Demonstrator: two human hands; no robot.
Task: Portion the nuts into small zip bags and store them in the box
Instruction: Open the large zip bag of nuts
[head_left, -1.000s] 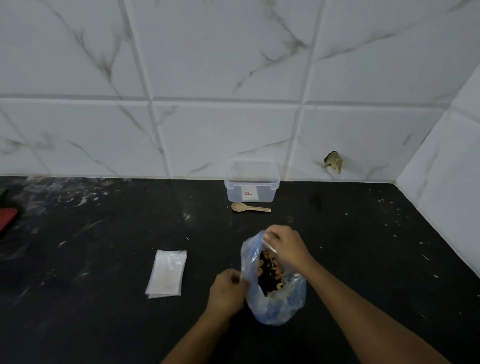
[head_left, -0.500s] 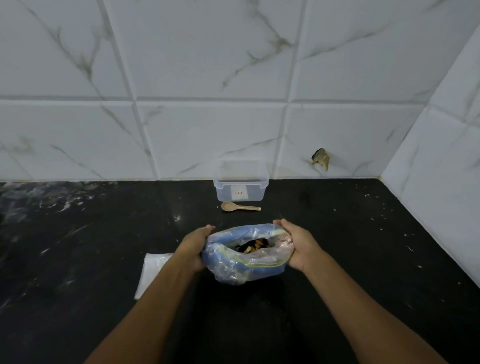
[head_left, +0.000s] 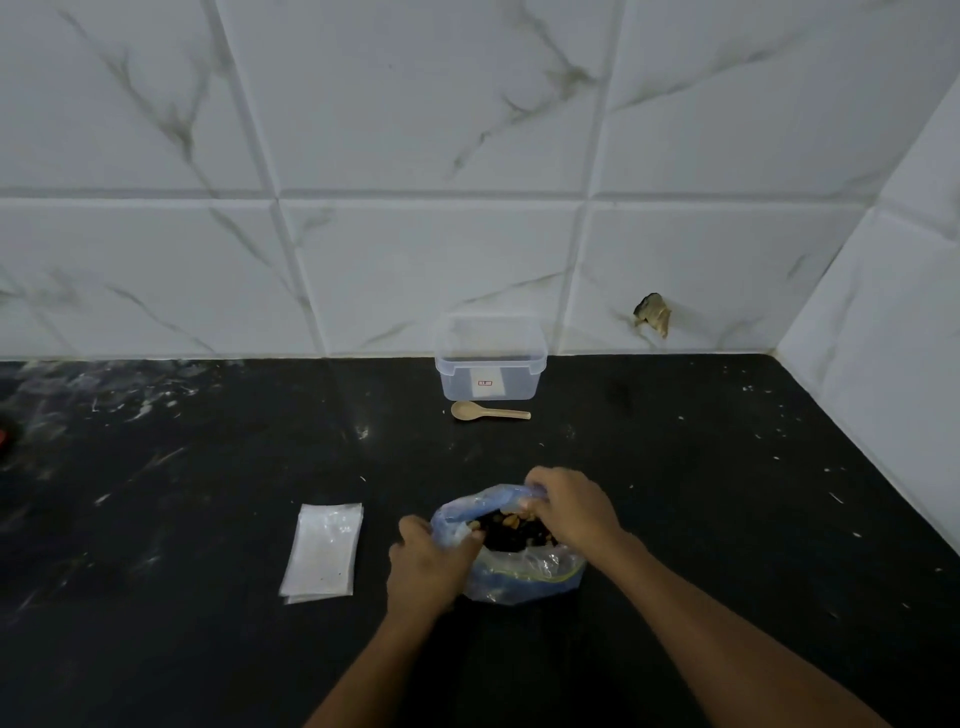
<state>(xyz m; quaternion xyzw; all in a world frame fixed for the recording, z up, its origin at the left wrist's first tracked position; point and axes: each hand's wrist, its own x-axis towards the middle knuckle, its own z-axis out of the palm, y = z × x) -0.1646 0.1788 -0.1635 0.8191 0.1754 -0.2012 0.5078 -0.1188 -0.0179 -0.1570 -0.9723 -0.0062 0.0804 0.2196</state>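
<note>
Both hands are on the big plastic bag of nuts (head_left: 519, 566), low in the center of the frame. The left hand (head_left: 426, 566) grips its left rim and the right hand (head_left: 571, 509) pinches the far rim, mouth pulled open. Small zip bags (head_left: 322, 553) lie just left. The clear box (head_left: 491, 364) and spoon (head_left: 488, 411) sit mid-frame by the wall.

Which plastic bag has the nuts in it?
The big bluish bag held open by the left hand and right hand; nuts show inside. The flat small zip bags beside it look empty.
</note>
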